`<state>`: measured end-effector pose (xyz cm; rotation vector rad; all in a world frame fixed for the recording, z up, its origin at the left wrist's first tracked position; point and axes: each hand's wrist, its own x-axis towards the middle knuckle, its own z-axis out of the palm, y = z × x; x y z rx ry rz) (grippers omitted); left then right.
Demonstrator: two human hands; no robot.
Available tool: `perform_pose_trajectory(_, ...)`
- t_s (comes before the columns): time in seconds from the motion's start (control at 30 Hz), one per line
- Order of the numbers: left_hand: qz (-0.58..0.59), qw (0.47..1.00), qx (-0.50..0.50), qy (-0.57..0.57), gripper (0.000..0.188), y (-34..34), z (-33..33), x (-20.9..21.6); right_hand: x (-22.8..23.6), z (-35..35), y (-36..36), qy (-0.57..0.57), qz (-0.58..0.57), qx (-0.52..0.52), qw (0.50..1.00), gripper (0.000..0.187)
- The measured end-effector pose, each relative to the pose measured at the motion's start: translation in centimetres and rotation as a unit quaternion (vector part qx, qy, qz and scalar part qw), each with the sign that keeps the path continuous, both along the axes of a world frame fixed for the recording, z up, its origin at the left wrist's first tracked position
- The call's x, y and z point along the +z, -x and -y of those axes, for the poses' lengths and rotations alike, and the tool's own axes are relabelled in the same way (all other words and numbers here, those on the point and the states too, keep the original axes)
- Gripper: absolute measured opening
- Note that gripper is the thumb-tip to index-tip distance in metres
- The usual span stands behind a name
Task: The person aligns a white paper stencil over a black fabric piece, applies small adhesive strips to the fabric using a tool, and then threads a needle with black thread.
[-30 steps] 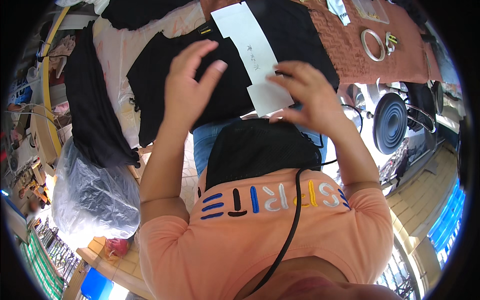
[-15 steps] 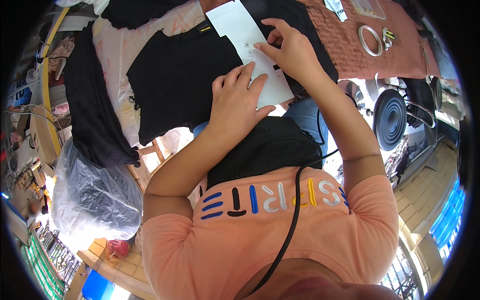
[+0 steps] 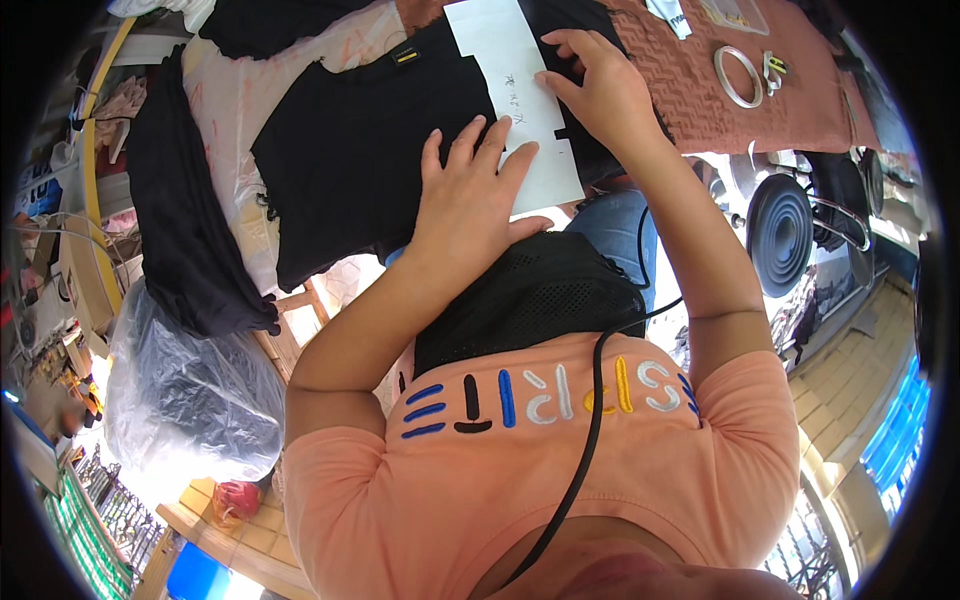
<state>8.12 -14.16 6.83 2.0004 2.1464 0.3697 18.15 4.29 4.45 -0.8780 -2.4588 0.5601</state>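
Paper strip (image 3: 522, 92) lies on black cloth (image 3: 345, 150), running away from the body, far end leaning slightly left. Left hand (image 3: 465, 195) is low and wide, fingers spread, fingertips at the paper's left edge; no grip on anything that I can see. Right hand (image 3: 612, 105) is bent over the other side, thumb by the right edge, forefinger well parted from it, nothing visibly pinched.

Step in hand, as I judge it: settling the paper flat on the cloth. Best done with light, even pressure from the left fingertips, the right thumb nudging the edge in small moves. Smooth the cloth outward first; a crease underneath would likely skew the paper. Mind the near end (it seems to reach the cloth's front edge, above the lap), where it could lift or bend.

Look of the paper: white, long, fairly stiff to judge by its straight edges. Stepped cut high on the left, small dark notch low on the right, dark handwriting mid-length. Cloth is matt, with a black-and-yellow label (image 3: 404, 56) to the paper's left.
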Motion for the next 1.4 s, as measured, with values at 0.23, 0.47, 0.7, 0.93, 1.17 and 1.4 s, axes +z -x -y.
perform_pose_trajectory(0.23, -0.046, 0.975, 0.167, -0.138, 0.042, 12.0, 0.1, -1.0, -1.0, -0.1, -0.1, -0.145, 0.001, 0.077, 0.986, 0.037)
perform_pose_trajectory(0.47, -0.086, 0.914, 0.384, -0.099, 0.029, 23.3, 2.2, -6.3, -3.8, -0.3, -0.2, -0.119, -0.010, 0.070, 0.990, 0.039)
perform_pose_trajectory(0.7, -0.027, 0.917, 0.335, -0.213, 0.022, 25.1, 0.3, -6.4, -3.8, -0.3, -0.3, -0.138, 0.011, 0.072, 0.988, 0.037)
perform_pose_trajectory(0.93, -0.114, 0.923, 0.311, -0.196, 0.024, 25.3, 0.7, -6.9, -3.5, 0.0, -0.2, -0.142, 0.042, 0.072, 0.986, 0.039)
perform_pose_trajectory(1.17, 0.035, 0.946, 0.231, -0.225, 0.034, 14.4, -1.4, -2.6, -3.0, 0.0, -0.2, -0.137, 0.048, 0.070, 0.987, 0.039)
perform_pose_trajectory(1.4, 0.089, 0.994, -0.001, -0.071, 0.066, 1.5, -0.2, -1.5, -2.5, 0.0, 0.1, -0.144, 0.031, 0.086, 0.985, 0.039)
